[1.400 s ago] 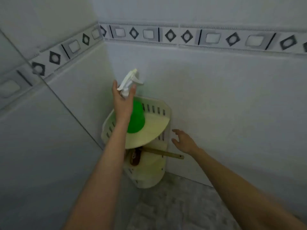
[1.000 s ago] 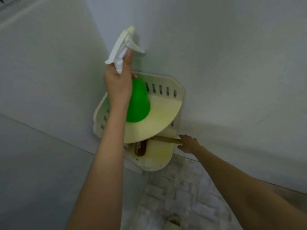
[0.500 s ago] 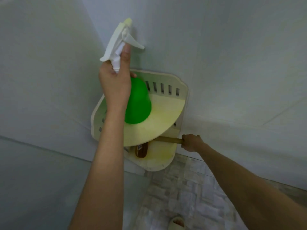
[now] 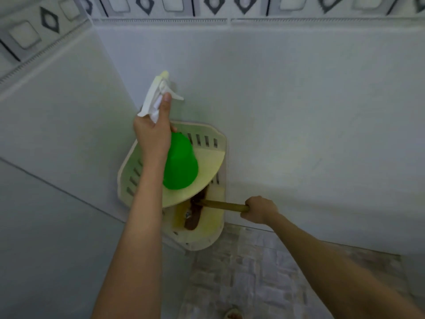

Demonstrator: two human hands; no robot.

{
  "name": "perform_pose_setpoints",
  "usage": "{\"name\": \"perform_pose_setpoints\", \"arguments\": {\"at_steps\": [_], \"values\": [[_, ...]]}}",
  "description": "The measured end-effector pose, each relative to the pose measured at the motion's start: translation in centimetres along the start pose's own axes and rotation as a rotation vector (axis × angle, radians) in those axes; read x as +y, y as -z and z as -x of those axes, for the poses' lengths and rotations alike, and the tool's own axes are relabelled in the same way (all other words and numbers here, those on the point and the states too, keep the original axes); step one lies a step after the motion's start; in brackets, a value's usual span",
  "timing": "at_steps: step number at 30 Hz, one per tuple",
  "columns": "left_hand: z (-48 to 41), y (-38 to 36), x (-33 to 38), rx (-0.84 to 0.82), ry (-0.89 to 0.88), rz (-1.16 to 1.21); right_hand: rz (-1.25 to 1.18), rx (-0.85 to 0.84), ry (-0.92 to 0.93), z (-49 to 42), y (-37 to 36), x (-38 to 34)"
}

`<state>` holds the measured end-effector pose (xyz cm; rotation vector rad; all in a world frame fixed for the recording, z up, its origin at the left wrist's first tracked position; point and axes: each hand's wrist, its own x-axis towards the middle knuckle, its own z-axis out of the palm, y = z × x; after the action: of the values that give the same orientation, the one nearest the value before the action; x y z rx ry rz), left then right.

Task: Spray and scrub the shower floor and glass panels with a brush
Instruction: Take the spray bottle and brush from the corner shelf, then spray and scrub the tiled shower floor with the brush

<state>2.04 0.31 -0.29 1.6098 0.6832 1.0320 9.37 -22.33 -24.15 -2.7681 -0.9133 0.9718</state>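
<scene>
Left hand [image 4: 153,137] clamps upright spray bottle [image 4: 180,164]; right hand [image 4: 258,209] clamps brush [image 4: 207,207], handle pointing right.

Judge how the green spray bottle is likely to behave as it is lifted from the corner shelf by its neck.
The spray bottle widens towards its base, so it would probably hang bottom-heavy beneath the left hand. Its smooth plastic may be slippery if wet, though the grip under the white trigger head should stop it sliding. The body looks rigid enough to keep its shape; how full it is cannot be seen.
</scene>
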Motion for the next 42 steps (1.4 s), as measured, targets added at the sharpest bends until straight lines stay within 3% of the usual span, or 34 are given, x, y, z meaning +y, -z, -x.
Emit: {"name": "perform_pose_setpoints", "arguments": {"at_steps": [13,27,35,42], "values": [[15.7,-7.8,6.4,-0.626,-0.007,0.030,-0.278,0.171,-0.516,22.3,-4.1,14.9],[42.6,-21.8,10.0,-1.318,-0.014,0.118,-0.803,0.484,-1.200,45.6,-18.2,26.2],[58.6,-27.7,6.8,-1.629,-0.026,0.037,-0.964,0.767,-1.328,53.0,-27.2,31.3],[69.8,-31.1,0.5,-1.954,-0.181,0.064,-1.203,0.806,-1.488,52.4,-35.7,35.5]]}}
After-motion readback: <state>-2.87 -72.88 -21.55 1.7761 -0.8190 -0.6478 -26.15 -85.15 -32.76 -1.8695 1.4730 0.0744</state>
